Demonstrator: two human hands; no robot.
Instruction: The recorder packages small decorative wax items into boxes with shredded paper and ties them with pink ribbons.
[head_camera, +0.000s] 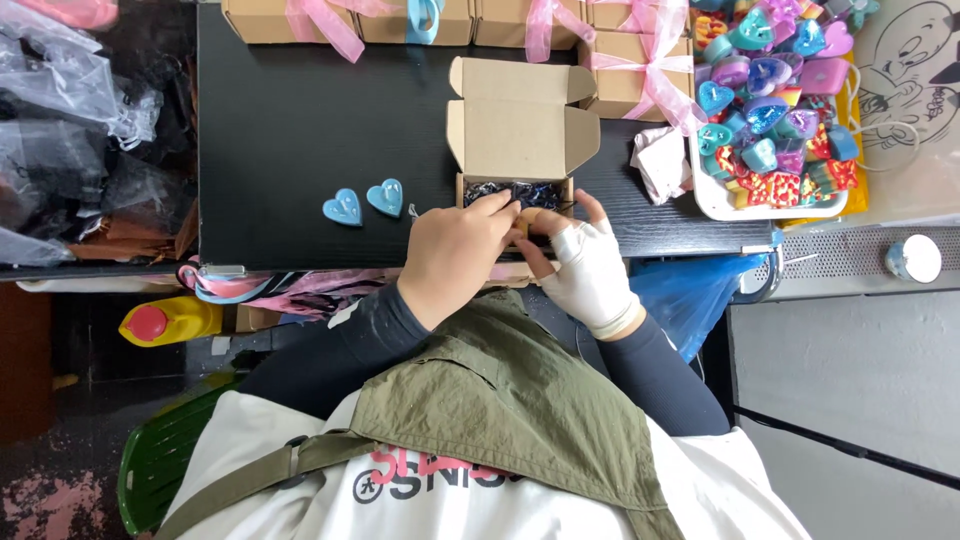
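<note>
A small open cardboard box (520, 135) stands on the black table (300, 130), its lid flipped up and dark shredded filling (525, 192) showing inside. My left hand (455, 255) is bare and curled over the box's near edge, fingertips in the filling. Beside it, my right hand (590, 265), wrapped in a white bandage-like glove, presses against the box's right front corner. What the fingers grip is hidden. Two blue heart-shaped pieces (363, 202) lie on the table just left of the box.
Closed cardboard boxes tied with pink and blue ribbon (620, 60) line the table's far edge. A white tray (775, 205) of several colourful heart pieces sits at right. Clear plastic bags (70, 110) are piled at left; a yellow bottle (165, 322) lies below the table.
</note>
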